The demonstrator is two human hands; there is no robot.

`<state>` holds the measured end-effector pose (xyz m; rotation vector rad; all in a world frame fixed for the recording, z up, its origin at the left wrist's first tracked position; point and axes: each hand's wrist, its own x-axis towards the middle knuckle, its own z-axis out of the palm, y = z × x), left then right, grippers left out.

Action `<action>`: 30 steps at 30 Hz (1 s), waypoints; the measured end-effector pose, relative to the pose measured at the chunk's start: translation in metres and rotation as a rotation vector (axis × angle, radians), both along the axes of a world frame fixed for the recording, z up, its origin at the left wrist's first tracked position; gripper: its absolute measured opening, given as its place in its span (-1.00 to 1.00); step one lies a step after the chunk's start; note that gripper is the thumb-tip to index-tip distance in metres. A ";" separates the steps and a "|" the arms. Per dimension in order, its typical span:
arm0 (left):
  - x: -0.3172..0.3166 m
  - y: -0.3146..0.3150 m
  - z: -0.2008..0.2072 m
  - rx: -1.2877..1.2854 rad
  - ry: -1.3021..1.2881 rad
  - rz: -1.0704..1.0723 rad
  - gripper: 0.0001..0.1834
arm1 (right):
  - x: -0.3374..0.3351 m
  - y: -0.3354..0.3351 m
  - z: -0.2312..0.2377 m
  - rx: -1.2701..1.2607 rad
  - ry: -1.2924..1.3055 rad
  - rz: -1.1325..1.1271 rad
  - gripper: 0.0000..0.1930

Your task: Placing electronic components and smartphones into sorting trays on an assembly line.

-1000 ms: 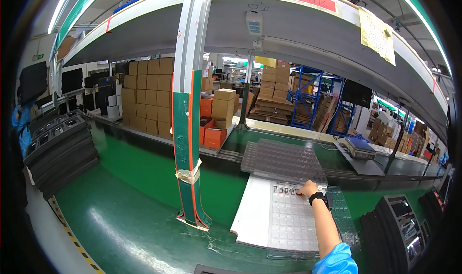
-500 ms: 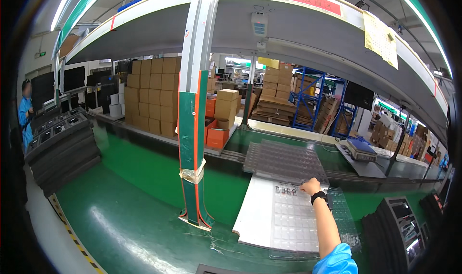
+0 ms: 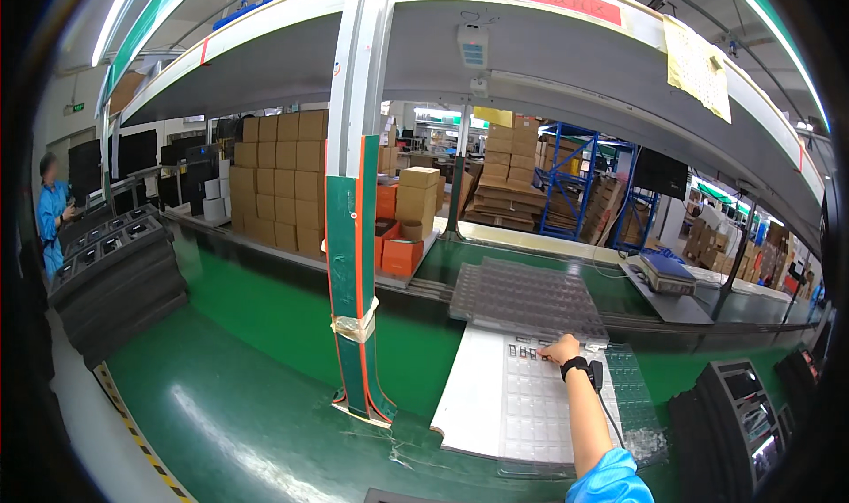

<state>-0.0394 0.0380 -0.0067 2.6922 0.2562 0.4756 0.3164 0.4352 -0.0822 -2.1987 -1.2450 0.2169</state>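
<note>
My right hand (image 3: 563, 350), with a black band (image 3: 575, 367) on its wrist, reaches to the upper part of a clear plastic blister tray (image 3: 539, 410). Its fingers are bent and pinched together at the tray's pockets; whatever they hold is too small and covered to make out. Left of the fingertips, several small dark-framed pieces (image 3: 523, 353) sit in the top pockets. Under the tray lies a white board (image 3: 470, 388). Just beyond my hand is a stack of clear trays (image 3: 526, 300). My left hand is out of view.
A green-wrapped post (image 3: 352, 255) stands left of the board. Black foam trays are stacked at left (image 3: 124, 282) and right (image 3: 725, 423). Beyond the bench are cardboard boxes (image 3: 283, 176), orange bins (image 3: 402, 257) and a scale (image 3: 665, 275). A person in blue (image 3: 51, 211) stands far left.
My right hand has moved slightly left and down, over the row of small dark-framed pieces. A dark cord now shows beside my forearm. The person at far left has shifted a little right.
</note>
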 end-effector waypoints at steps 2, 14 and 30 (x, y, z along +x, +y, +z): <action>0.001 -0.001 0.000 0.001 0.003 0.001 -0.47 | 0.003 0.002 0.000 -0.045 0.082 0.023 -0.50; 0.002 -0.002 0.001 -0.104 0.013 -0.003 -0.12 | -0.005 -0.077 0.064 0.203 0.463 0.244 -0.76; 0.004 -0.008 0.009 -0.098 -0.047 0.064 -0.20 | -0.085 -0.607 0.101 0.038 -0.192 0.221 -0.83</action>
